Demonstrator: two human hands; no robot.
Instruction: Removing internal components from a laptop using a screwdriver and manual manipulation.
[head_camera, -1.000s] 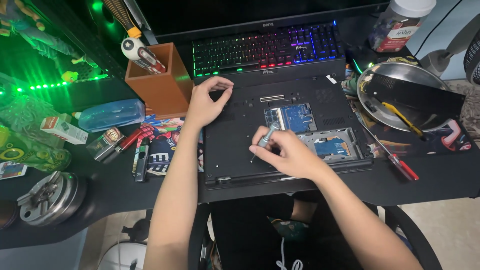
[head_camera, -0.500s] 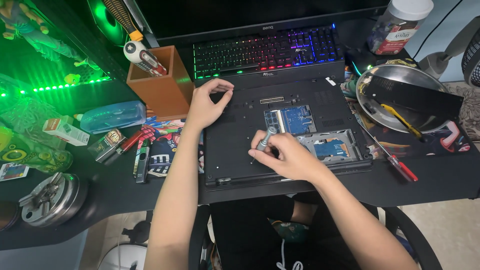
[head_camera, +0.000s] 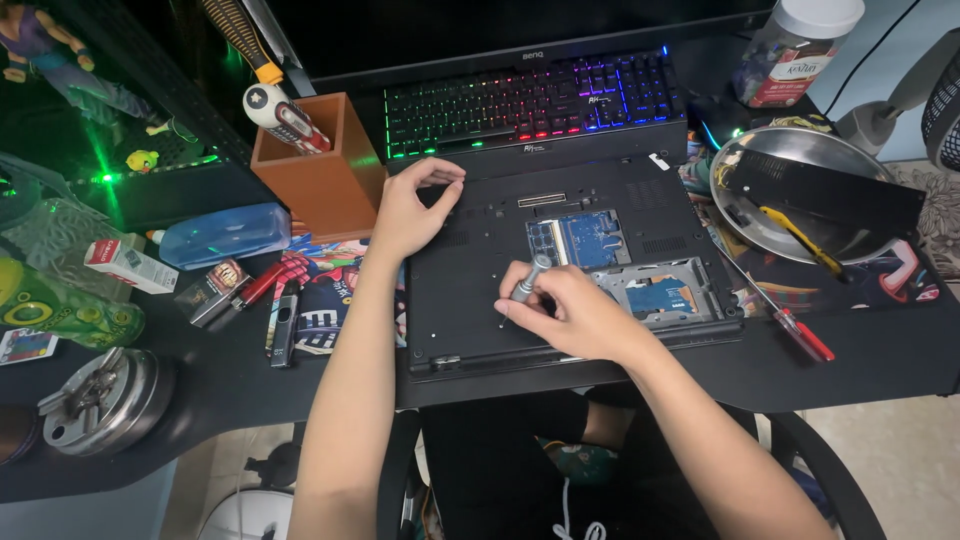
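The black desk ran across the whole view, and on it, at the centre, lay the upturned black laptop, its base facing up and two bays open at about three o'clock, showing blue circuit boards. Behind it, at twelve o'clock, a backlit keyboard glowed in rainbow colours under a dark monitor. The left hand rested on the laptop's upper left corner, thumb and forefinger pinched near the edge; what they pinched, if anything, could not be told. The right hand was closed around a small grey screwdriver, held nearly upright with its tip on the base near the middle. To do this well, the driver probably wanted keeping square to the screw with steady downward pressure, while the left hand kept the case from sliding. At two o'clock a steel bowl held a black cover panel and a yellow tool; a red-handled screwdriver lay just beside the laptop at four o'clock. At ten o'clock stood a brown wooden holder, with a blue case and small clutter to its left, green light beyond.
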